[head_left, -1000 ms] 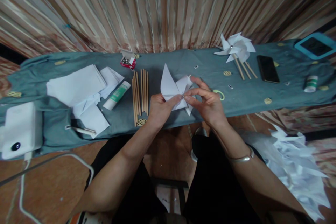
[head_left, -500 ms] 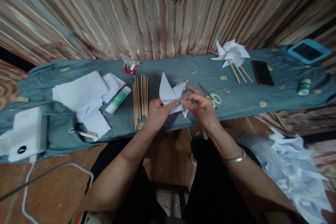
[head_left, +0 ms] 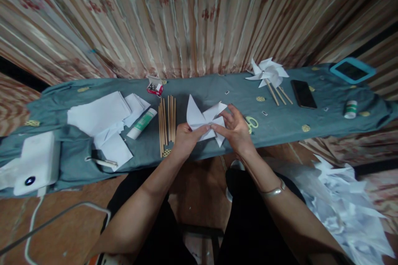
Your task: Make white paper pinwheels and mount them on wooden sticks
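White paper pinwheel [head_left: 195, 115], qty 1: ctr of worktop [head_left: 202, 85], nr side. L hand [head_left: 185, 137]: grip closed, pinching pinwheel nr middle. R hand [head_left: 239, 131]: ditto, thumb tips close together. Wooden sticks [head_left: 172, 120]: just L of L hand. Scissors [head_left: 257, 122]: just R of R hand.

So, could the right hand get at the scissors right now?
Probably yes: the scissors' handles show just beside the right hand, though it would first need to release the paper pinwheel.
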`<state>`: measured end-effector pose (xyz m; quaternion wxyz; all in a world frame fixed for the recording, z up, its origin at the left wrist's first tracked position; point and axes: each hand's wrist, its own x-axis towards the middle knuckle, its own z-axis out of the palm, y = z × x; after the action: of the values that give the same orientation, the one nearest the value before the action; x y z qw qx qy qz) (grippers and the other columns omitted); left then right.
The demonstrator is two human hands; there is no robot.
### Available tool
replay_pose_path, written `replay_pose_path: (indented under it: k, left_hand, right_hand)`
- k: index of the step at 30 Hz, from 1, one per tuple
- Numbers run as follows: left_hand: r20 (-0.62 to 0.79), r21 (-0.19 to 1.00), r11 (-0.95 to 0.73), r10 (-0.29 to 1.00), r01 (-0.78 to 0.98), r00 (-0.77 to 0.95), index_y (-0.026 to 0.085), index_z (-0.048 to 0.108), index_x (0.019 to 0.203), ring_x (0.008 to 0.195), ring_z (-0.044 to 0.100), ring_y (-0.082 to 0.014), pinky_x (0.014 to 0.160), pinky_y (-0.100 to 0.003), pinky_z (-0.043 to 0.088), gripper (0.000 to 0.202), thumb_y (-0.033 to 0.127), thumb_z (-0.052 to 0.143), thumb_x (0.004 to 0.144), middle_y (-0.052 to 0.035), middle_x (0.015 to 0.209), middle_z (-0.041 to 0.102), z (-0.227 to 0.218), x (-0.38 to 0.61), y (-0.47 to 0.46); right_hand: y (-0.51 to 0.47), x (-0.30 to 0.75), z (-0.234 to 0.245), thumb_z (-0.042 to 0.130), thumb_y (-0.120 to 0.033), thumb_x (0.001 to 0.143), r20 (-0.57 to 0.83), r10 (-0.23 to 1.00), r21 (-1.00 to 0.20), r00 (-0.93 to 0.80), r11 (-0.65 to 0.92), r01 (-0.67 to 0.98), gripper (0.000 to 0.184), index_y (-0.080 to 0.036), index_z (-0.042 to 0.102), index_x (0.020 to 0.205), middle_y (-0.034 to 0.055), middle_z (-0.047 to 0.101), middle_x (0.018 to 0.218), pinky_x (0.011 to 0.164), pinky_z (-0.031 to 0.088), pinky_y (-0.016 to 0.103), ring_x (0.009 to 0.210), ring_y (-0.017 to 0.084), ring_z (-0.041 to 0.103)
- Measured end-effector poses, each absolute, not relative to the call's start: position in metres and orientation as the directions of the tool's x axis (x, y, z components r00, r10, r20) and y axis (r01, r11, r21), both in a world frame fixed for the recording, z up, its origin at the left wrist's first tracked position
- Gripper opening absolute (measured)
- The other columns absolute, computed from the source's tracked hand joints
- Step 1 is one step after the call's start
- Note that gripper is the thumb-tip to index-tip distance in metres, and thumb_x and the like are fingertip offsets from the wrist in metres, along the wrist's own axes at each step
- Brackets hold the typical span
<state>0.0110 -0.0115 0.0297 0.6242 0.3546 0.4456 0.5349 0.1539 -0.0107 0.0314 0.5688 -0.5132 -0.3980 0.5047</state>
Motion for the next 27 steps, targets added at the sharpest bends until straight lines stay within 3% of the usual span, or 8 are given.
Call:
replay_pose_path:
  k: [4, 7, 12, 18, 20, 27]
  left_hand:
    - [-0.224, 0.877, 0.223, 0.973, -0.426, 0.048, 0.015, 0.076, 0.074, 0.067, 0.066, -0.0146, 0.069, -0.027, 0.051, 0.028, 0.03, 0.087, 0.052, -0.003, 0.076, 0.076, 0.032, 0.014, -0.013]
    - [-0.244, 0.861, 0.242, 0.968, -0.447, 0.052, 0.014, 0.075, 0.073, 0.068, 0.066, -0.015, 0.071, -0.027, 0.051, 0.029, 0.029, 0.087, 0.052, -0.0039, 0.077, 0.076, 0.032, 0.015, -0.014]
    - [-0.263, 0.847, 0.259, 0.963, -0.464, 0.057, 0.014, 0.075, 0.075, 0.07, 0.067, -0.0154, 0.073, -0.028, 0.051, 0.032, 0.029, 0.088, 0.051, -0.0046, 0.079, 0.076, 0.032, 0.016, -0.014]
    - [-0.291, 0.81, 0.29, 0.953, -0.509, 0.081, 0.013, 0.076, 0.08, 0.073, 0.068, -0.0156, 0.078, -0.029, 0.051, 0.036, 0.03, 0.089, 0.051, -0.0055, 0.082, 0.076, 0.034, 0.018, -0.013]
    - [-0.29, 0.809, 0.286, 0.954, -0.513, 0.074, 0.013, 0.076, 0.08, 0.072, 0.067, -0.0153, 0.077, -0.029, 0.051, 0.036, 0.03, 0.089, 0.051, -0.0053, 0.08, 0.076, 0.034, 0.018, -0.013]
    - [-0.243, 0.87, 0.211, 0.97, -0.446, -0.015, 0.013, 0.076, 0.075, 0.068, 0.066, -0.015, 0.071, -0.027, 0.051, 0.03, 0.03, 0.087, 0.052, -0.0043, 0.076, 0.076, 0.029, 0.017, -0.007]
  right_hand:
    - [-0.014, 0.151, 0.04, 0.091, -0.036, 0.048, -0.145, 0.983, -0.96, 0.115, -0.111, -0.255, 0.111, -0.023, 0.032, 0.141, 0.0004, 0.073, 0.087, 0.081, 0.058, 0.041, 0.078, 0.022, 0.07]
    - [-0.015, 0.151, 0.046, 0.091, -0.032, 0.048, -0.192, 0.976, -0.948, 0.099, -0.159, -0.276, 0.114, -0.022, 0.028, 0.143, -0.0032, 0.073, 0.076, 0.072, 0.059, 0.038, 0.066, 0.021, 0.07]
    - [-0.014, 0.15, 0.047, 0.091, -0.034, 0.047, -0.21, 0.973, -0.938, 0.095, -0.173, -0.299, 0.116, -0.023, 0.027, 0.144, -0.0042, 0.073, 0.074, 0.07, 0.059, 0.036, 0.066, 0.022, 0.07]
    - [-0.013, 0.144, 0.049, 0.09, -0.036, 0.048, -0.148, 0.987, -0.944, 0.067, -0.121, -0.307, 0.096, -0.022, 0.042, 0.131, 0.0012, 0.076, 0.082, 0.066, 0.057, 0.033, 0.07, 0.023, 0.072]
    - [-0.011, 0.142, 0.048, 0.09, -0.034, 0.046, -0.161, 0.982, -0.934, 0.102, -0.119, -0.336, 0.098, -0.022, 0.042, 0.13, 0.0008, 0.077, 0.082, 0.065, 0.057, 0.033, 0.068, 0.022, 0.072]
    - [-0.002, 0.14, 0.035, 0.088, -0.032, 0.048, -0.154, 0.974, -0.951, 0.168, -0.1, -0.293, 0.099, -0.02, 0.037, 0.133, -0.0011, 0.077, 0.082, 0.078, 0.058, 0.037, 0.077, 0.023, 0.073]
